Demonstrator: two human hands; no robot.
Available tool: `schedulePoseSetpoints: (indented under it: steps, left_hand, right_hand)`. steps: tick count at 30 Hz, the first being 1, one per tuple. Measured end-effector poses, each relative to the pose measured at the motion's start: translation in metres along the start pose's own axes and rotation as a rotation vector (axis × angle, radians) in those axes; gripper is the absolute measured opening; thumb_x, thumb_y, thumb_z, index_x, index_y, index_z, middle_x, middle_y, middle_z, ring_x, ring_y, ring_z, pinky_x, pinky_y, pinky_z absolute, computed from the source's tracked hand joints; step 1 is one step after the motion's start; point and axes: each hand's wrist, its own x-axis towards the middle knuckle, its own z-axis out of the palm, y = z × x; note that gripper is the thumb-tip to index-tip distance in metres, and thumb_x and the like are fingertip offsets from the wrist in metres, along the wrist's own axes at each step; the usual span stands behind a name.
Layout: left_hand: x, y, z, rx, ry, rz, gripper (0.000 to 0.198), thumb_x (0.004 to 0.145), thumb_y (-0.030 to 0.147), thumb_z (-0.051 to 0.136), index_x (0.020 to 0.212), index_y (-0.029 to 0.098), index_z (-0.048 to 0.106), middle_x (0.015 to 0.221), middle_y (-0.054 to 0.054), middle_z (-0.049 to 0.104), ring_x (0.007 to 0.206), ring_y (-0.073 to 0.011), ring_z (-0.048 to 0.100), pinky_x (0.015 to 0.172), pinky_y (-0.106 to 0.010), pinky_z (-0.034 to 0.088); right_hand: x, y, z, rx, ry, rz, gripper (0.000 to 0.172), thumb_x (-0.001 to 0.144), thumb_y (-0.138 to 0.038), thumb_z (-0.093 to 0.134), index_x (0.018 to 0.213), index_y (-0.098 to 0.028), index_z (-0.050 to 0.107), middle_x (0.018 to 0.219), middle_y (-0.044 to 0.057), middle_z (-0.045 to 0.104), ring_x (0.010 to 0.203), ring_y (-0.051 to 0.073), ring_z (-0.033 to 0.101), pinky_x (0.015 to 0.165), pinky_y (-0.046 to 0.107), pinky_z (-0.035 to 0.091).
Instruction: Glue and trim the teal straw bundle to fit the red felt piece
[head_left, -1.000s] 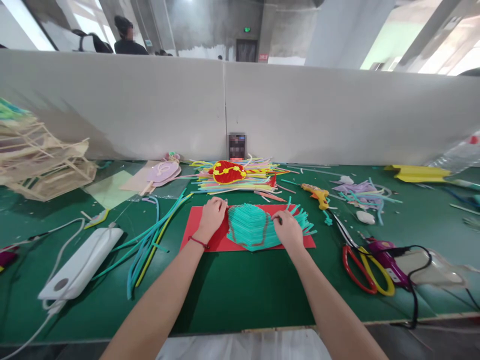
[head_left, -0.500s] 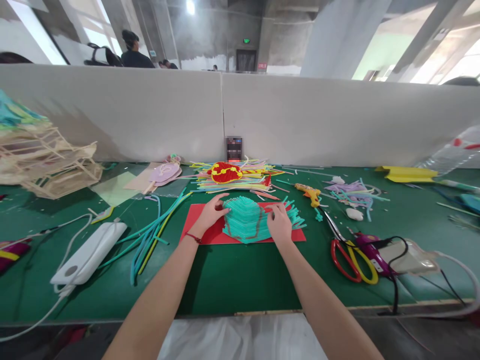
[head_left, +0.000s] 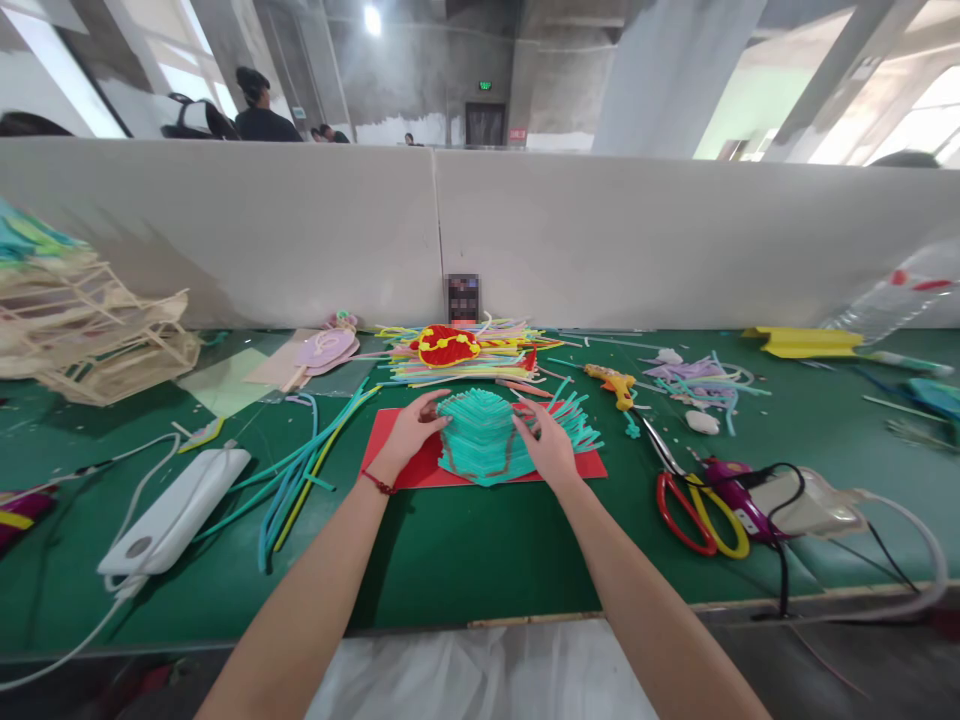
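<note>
A teal piece made of rows of pipe cleaners (head_left: 480,437) lies on a red sheet (head_left: 390,455) on the green table. My left hand (head_left: 409,432) holds its left edge with fingers curled round it. My right hand (head_left: 547,443) grips its right side, fingers pressed on the teal rows. The piece looks slightly raised at its near edge. Loose teal strips (head_left: 581,425) stick out beyond my right hand.
Behind lies a stack of coloured pipe cleaners with a red and yellow shape (head_left: 448,345). Scissors (head_left: 694,505), a purple glue gun (head_left: 739,490) and a yellow glue gun (head_left: 613,383) lie right. A white power strip (head_left: 176,510) and long teal strands (head_left: 300,475) lie left. A grey partition (head_left: 600,240) bounds the table.
Both hands have shifted along the teal piece's sides, and the piece has turned and lifted a little on the red sheet. The camera view has drifted slightly.
</note>
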Motion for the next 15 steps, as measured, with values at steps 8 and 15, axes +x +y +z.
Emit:
schedulePoseSetpoints:
  steps: [8,15]
  left_hand:
    - [-0.003,-0.002,0.007,-0.149,-0.029,-0.053,0.054,0.068,0.038,0.073,0.116,0.018,0.059,0.088,-0.004,0.066,0.078,-0.0180,0.059,0.070,-0.029,0.048]
    - [-0.010,0.002,0.027,-0.253,-0.081,-0.114,0.046,0.070,0.047,0.070,0.100,0.013,0.066,0.101,-0.013,0.069,0.087,-0.0268,0.065,0.081,-0.041,0.051]
  right_hand:
    - [0.007,0.013,0.004,0.163,0.003,-0.033,0.040,0.081,-0.041,0.054,0.111,-0.016,0.064,0.090,0.006,0.069,0.065,0.014,0.058,0.067,0.029,0.051]
    - [0.006,0.010,0.003,0.177,0.008,-0.046,0.035,0.081,-0.038,0.053,0.107,-0.018,0.065,0.089,0.007,0.069,0.067,0.015,0.060,0.062,0.028,0.051]
